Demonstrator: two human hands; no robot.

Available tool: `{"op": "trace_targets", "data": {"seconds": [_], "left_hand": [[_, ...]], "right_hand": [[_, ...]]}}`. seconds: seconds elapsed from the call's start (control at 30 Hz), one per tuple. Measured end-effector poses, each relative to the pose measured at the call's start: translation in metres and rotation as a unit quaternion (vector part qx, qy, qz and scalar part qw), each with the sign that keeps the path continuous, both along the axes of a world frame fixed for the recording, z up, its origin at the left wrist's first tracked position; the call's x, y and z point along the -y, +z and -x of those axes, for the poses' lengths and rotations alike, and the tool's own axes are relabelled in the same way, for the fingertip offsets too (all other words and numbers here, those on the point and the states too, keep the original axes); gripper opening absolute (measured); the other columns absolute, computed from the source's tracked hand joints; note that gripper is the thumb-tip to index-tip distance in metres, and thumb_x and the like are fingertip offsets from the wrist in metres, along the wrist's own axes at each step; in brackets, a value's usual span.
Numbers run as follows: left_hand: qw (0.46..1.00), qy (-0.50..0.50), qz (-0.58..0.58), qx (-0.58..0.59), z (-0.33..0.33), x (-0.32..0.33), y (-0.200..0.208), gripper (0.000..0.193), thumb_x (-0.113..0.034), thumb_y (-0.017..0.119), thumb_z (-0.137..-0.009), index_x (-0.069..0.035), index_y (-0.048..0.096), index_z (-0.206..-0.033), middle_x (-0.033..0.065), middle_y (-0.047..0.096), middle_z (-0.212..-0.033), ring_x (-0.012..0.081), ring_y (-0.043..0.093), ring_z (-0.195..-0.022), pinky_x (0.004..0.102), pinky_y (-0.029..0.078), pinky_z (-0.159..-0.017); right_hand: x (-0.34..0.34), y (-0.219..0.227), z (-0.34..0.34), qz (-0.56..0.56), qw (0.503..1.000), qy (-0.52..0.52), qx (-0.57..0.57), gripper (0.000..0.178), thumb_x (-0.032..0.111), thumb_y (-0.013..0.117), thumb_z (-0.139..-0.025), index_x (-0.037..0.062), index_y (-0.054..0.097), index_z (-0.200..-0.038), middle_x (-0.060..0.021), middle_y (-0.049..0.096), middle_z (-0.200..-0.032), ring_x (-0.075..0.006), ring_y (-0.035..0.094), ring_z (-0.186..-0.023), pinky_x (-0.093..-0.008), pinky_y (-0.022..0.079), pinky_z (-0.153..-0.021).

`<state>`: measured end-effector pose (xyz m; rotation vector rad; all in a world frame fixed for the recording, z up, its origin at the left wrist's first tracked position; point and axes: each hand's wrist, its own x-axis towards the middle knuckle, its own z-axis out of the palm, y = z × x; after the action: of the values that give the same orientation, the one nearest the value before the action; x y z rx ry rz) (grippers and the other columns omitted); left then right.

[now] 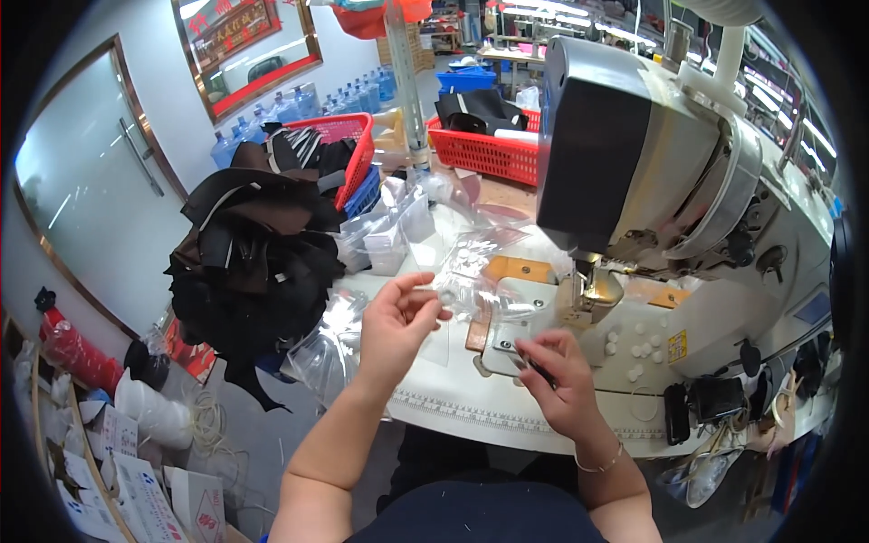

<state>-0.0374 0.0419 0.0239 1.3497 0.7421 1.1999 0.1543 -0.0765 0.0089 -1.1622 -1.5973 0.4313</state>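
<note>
My left hand (403, 317) is closed, thumb and fingers pinching a small pale round piece (446, 297). It is above the white machine table, beside clear plastic sheets (480, 271). My right hand (559, 378) is closed around a slim dark tool (540, 369). A thin metallic tip seems to show at its fingers, but its kind is unclear. Between and beyond the hands lies the sewing machine's metal plate (516, 337), with orange-brown blocks (520, 269) around it. The sewing machine's head (625, 154) stands above, its needle area (593, 281) beyond my right hand.
Several white discs (638, 351) lie right of the plate. Black fabric pieces (253, 271) are heaped at left and hang off the edge. Stacked clear packets (385, 249), a red basket (484, 154) and another red basket (353, 158) stand behind. A ruler strip (471, 414) runs along the near edge.
</note>
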Motion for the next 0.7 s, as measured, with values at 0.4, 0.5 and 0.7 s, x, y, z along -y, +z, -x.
{"op": "trace_targets", "data": {"seconds": [0.4,0.5,0.7], "left_hand": [[0.993,-0.081,0.069,0.044,0.014,0.039,-0.013,0.032,0.003,0.055,-0.080,0.002,0.050,-0.112,0.0126,0.062,-0.096,0.0162,0.063,-0.076,0.0236,0.048,-0.063],[0.987,-0.114,0.096,0.055,0.008,0.038,-0.017,0.030,0.000,0.055,-0.082,0.003,0.049,-0.112,0.0117,0.060,-0.099,0.0154,0.062,-0.078,0.0238,0.050,-0.069],[0.973,-0.143,0.160,0.087,0.000,0.040,-0.017,0.028,-0.001,0.053,-0.082,0.002,0.048,-0.110,0.0118,0.059,-0.098,0.0205,0.063,-0.084,0.0276,0.052,-0.074]], "right_hand": [[-0.030,-0.002,0.033,-0.130,0.983,-0.046,0.118,0.028,0.006,0.069,-0.073,0.0003,0.061,-0.099,-0.0086,0.053,-0.088,-0.0182,0.057,-0.066,-0.0272,0.047,-0.055],[-0.029,-0.004,0.027,-0.139,0.978,-0.059,0.145,0.026,0.005,0.068,-0.073,0.0012,0.062,-0.099,-0.0086,0.054,-0.088,-0.0190,0.057,-0.066,-0.0276,0.047,-0.055],[-0.021,-0.011,0.028,-0.126,0.988,-0.075,0.055,0.023,0.002,0.066,-0.074,0.0018,0.062,-0.097,-0.0094,0.054,-0.086,-0.0204,0.056,-0.068,-0.0271,0.047,-0.056]]}}
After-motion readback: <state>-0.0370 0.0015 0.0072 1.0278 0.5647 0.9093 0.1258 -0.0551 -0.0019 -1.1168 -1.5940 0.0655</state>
